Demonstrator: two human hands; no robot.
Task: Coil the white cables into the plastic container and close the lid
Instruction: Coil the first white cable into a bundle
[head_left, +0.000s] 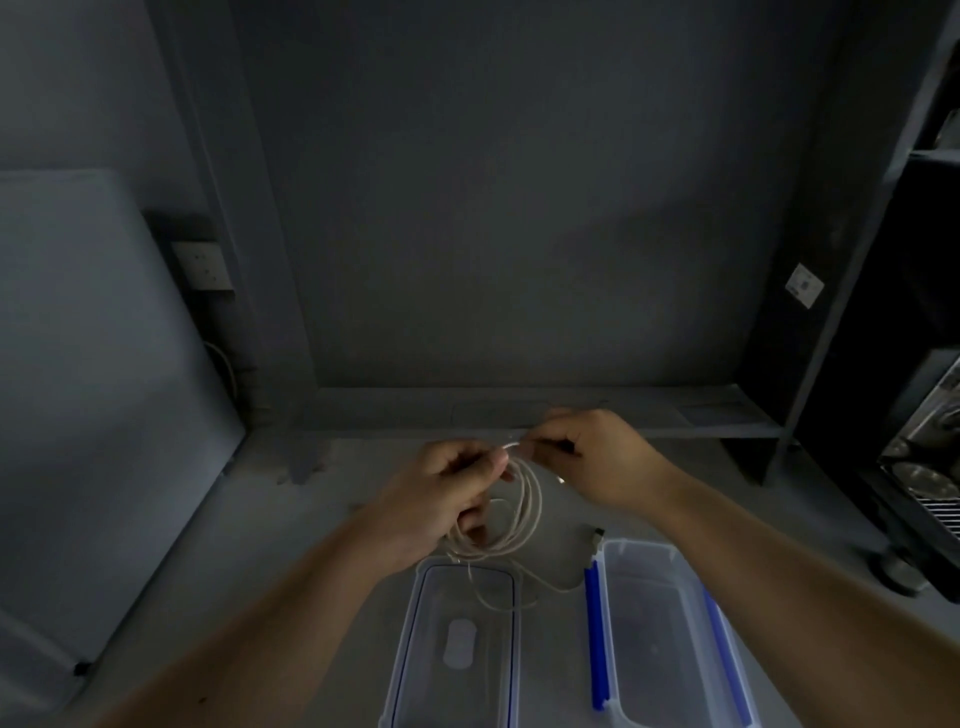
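You are holding a thin white cable (537, 501), wound in loose loops, just above the grey table (311, 519). Your left hand (447, 499) is gripping the loops with curled fingers, while your right hand (592, 457) is pinching the free end at 12 o'clock. A tail is trailing toward 6 o'clock onto a clear plastic tray with a thin blue rim (493, 686). A clear plastic box with blue side clips (654, 649) is lying at 5 o'clock, nearer your right hand, its long axis pointing away from you.
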